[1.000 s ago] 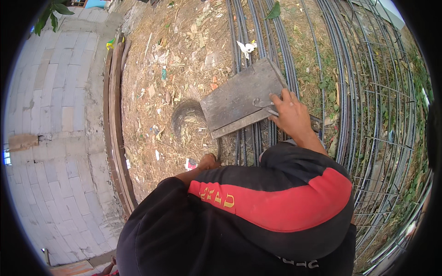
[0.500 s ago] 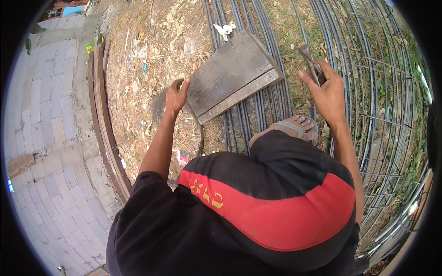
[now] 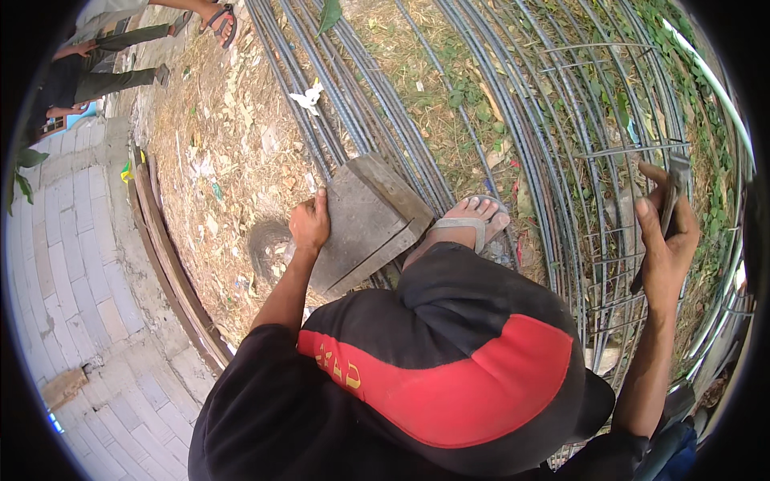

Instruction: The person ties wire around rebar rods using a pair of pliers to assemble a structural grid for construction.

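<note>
My left hand is closed on the left edge of a grey, weathered wooden board, its thumb lying along the top. The board has a thick side and a dark slit near its front, and lies tilted over long steel reinforcing bars by my sandalled foot. Out to the right, my right hand is wrapped round a dark metal hand tool that looks like a hammer, its blunt head pointing up. The fingers hide part of the tool, and a thin dark end shows below them.
A rebar cage with cross ties stretches along the right. To the left, wooden planks edge a grey block surface. Dry litter and a coil of thin wire lie between. Other people's legs show at the upper left.
The view has shifted, and other people's legs now show at upper left. My right hand has moved right with the hammer, away from the board. My left hand now grips the board's edge.
</note>
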### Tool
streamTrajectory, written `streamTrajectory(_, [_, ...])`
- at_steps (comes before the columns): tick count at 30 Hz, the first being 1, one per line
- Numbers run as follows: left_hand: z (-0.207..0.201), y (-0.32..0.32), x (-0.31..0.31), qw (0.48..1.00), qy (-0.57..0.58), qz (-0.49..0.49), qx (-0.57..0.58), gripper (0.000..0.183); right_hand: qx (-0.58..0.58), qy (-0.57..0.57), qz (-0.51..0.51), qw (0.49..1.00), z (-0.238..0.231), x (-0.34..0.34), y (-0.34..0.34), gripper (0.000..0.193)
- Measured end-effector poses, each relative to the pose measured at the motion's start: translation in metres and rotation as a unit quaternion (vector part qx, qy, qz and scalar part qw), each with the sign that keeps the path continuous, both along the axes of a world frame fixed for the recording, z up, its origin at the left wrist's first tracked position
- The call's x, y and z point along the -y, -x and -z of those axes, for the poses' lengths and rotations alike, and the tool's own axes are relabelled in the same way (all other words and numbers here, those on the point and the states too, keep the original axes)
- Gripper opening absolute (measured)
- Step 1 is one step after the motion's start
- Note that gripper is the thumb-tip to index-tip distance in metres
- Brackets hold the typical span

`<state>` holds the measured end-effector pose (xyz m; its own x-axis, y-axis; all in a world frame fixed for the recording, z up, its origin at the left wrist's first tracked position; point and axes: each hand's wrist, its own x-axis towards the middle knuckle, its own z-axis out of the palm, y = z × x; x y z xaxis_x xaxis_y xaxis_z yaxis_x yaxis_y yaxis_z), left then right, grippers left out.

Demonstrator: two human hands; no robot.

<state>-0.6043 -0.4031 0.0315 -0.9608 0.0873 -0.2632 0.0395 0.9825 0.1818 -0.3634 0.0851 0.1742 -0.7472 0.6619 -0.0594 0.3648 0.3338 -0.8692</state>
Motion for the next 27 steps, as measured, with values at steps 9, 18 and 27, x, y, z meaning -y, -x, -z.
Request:
streamTrajectory(9, [0.026,0.021,-0.005,0.991,-0.122,0.046,-0.014,0.082,-0.131,-0.101,0.134,0.977,-0.05,-0.004,-0.092,0.04])
streamTrajectory(18, [0.057,-0.076,-0.206,0.898,-0.084,0.414,-0.122,0.05,-0.136,-0.094,0.175,0.971,-0.046,-0.001,-0.176,0.034])
streamTrajectory(27, [0.088,-0.193,-0.331,0.667,0.211,0.492,-0.518,0.009,-0.079,-0.1,0.309,0.942,-0.064,0.01,-0.242,0.028])
